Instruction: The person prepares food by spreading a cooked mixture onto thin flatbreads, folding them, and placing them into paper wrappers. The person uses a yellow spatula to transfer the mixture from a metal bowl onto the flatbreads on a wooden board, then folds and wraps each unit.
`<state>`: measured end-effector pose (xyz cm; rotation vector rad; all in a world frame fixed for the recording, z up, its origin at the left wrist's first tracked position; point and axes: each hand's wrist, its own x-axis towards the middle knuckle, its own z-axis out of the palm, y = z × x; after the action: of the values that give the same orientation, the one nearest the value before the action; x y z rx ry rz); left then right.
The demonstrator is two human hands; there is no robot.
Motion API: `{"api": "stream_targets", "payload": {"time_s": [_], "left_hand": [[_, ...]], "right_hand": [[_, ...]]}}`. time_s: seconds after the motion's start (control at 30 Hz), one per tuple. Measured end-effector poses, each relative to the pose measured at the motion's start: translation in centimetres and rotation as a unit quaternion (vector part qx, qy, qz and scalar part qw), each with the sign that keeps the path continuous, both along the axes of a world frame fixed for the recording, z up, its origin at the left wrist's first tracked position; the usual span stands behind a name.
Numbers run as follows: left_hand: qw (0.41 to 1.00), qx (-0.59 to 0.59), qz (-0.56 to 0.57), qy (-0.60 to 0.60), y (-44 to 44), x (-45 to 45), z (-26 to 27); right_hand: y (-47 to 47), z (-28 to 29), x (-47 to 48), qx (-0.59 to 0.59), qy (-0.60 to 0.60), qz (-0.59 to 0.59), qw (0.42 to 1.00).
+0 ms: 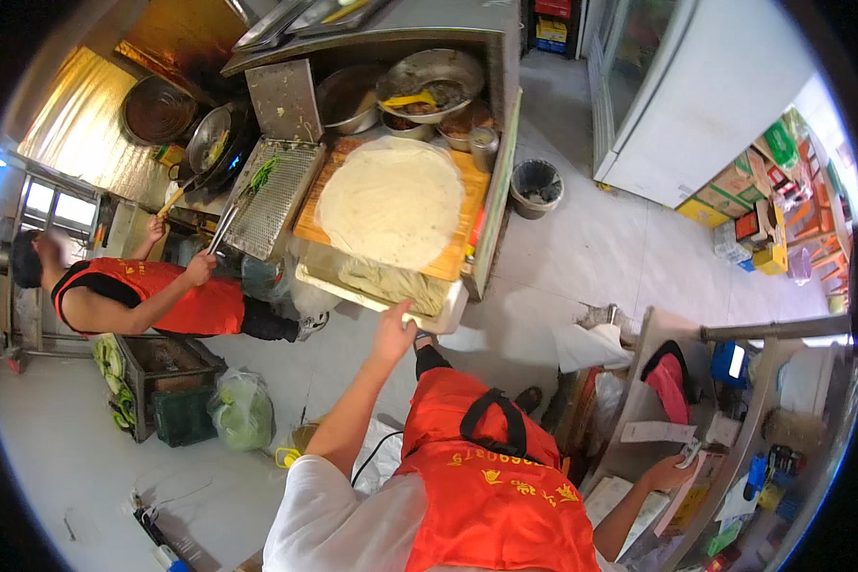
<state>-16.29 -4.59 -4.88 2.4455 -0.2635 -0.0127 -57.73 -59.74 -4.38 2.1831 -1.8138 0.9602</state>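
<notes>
My left hand (393,330) reaches to the near rim of a white tray (454,314); whether its fingers grip the rim is unclear. Greenish, crumpled-looking cloth or dough (393,284) lies in the tray. Behind it, a large round thin sheet of dough (393,204) covers most of a wooden board (475,186). Off to the right, over a cluttered shelf unit, my right hand (666,474) holds a small pale item (688,455), perhaps folded paper. I wear a red apron (500,500) that bears yellow writing.
A co-worker (143,293) at left holds tongs (222,229) and a wok handle. Metal bowls (432,79) stand behind the board. Beside the counter is a lined bin (536,187). Crates and a bagged cabbage (242,407) sit on the floor. Shelves (743,429) flank my right side.
</notes>
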Motion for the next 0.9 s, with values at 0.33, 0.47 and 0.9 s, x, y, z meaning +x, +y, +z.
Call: {"api": "stream_targets", "payload": {"time_s": [0.33, 0.47, 0.9], "left_hand": [[0.994, 0.082, -0.067, -0.017, 2.1, 33.4, 0.0], [0.969, 0.121, -0.044, -0.211, 1.9, 40.3, -2.9], [0.977, 0.1, -0.155, -0.11, -0.3, 40.3, -6.7]], "right_hand": [[32.2, 2.2, 38.6, 0.263, -0.158, 0.45, 0.839], [42.2, 4.5, 51.1, 0.326, -0.051, 0.688, 0.647], [36.3, -5.4, 70.5, 0.558, 0.027, 0.521, 0.645]]}}
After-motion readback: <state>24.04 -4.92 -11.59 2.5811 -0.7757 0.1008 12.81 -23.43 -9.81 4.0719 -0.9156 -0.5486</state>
